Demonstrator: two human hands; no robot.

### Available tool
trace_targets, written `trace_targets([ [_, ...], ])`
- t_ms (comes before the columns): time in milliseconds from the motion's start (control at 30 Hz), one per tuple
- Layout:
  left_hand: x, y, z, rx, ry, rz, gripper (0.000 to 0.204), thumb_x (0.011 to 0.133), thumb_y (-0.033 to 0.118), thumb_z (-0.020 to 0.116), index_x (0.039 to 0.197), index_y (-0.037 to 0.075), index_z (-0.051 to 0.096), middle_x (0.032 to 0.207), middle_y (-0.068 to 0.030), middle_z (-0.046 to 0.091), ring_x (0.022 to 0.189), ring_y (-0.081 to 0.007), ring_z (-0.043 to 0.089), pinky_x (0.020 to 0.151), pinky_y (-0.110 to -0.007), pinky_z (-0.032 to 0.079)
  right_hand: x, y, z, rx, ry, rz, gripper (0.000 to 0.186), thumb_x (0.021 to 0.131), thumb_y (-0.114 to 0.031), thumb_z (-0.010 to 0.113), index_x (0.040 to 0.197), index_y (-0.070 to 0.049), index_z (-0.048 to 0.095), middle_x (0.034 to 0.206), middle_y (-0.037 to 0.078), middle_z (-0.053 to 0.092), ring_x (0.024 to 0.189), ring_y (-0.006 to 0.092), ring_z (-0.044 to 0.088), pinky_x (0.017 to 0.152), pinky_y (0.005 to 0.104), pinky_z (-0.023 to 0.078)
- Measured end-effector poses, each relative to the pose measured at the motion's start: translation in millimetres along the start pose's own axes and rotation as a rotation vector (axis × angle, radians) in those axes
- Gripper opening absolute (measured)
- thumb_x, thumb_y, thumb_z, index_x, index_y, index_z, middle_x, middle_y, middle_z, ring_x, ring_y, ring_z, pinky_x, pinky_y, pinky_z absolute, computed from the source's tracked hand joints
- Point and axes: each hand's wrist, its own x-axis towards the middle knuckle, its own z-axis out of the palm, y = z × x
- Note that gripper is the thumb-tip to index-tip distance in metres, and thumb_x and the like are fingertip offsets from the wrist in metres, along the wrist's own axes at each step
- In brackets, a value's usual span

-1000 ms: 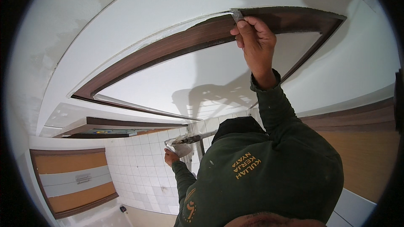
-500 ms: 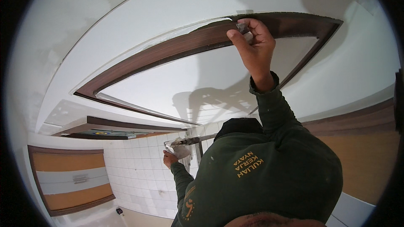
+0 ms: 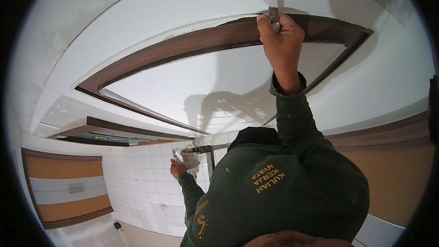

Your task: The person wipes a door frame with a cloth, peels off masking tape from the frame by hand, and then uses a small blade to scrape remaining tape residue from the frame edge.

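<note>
My right hand (image 3: 281, 45) is raised overhead and shut on a small metal putty knife (image 3: 273, 14). Its blade presses on the seam where the dark brown wood trim (image 3: 183, 50) meets the white ceiling (image 3: 183, 0). White filler smears run along that trim's upper edge. My left hand (image 3: 176, 170) hangs low at the left and grips a white lump (image 3: 187, 159), cloth or filler, I cannot tell which. It is beside a metal bar (image 3: 206, 148). Both arms are in dark green sleeves.
The trim frames a recessed white ceiling panel (image 3: 192, 87) with my arm's shadow on it. A white tiled wall (image 3: 137, 183) lies behind my left hand. An orange and grey panelled cabinet (image 3: 64, 187) stands at the left. Wood-coloured wall panels (image 3: 388, 174) fill the right.
My right hand dipped onto the trim, then came back up, and the blade now sits slightly further right on the seam. My left hand stayed low beside the bar.
</note>
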Motion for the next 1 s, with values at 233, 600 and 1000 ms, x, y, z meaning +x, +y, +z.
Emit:
trace_targets([
  [233, 2, -5, 1, 0.036, -0.017, -0.034, 0.064, 0.099, 0.049, 0.03, 0.1, -0.002, 0.07, 0.101, -0.0277, 0.066, 0.097, -0.0469, 0.061, 0.086, -0.052, 0.047, 2, -19, 7, 0.198, -0.079, 0.133, 0.016, 0.084, -0.015, 0.066, 0.076, -0.001, 0.066, 0.055, -0.002, 0.057, 0.05, 0.0033, 0.05, 0.047, 0.0218, 0.039],
  [600, -11, 19, -9, -0.013, -0.054, -0.078, 0.068, 0.098, 0.05, 0.029, 0.106, -0.006, 0.067, 0.107, -0.0274, 0.066, 0.102, -0.0442, 0.061, 0.091, -0.05, 0.046, 22, -24, 6, 0.283, -0.171, 0.111, 0.014, 0.083, -0.015, 0.066, 0.079, -0.002, 0.069, 0.057, -0.002, 0.058, 0.05, 0.003, 0.051, 0.046, 0.0201, 0.038],
  [1000, -1, 69, -88, -0.124, 0.672, 0.278, 0.039, 0.099, 0.038, 0.049, 0.109, 0.004, 0.066, 0.11, -0.0148, 0.065, 0.109, -0.0309, 0.054, 0.092, -0.046, 0.043, 30, -23, 5, 0.273, -0.248, 0.051, 0.012, 0.084, -0.014, 0.066, 0.081, -0.002, 0.069, 0.057, -0.003, 0.057, 0.049, 0.0028, 0.05, 0.044, 0.0201, 0.037],
])
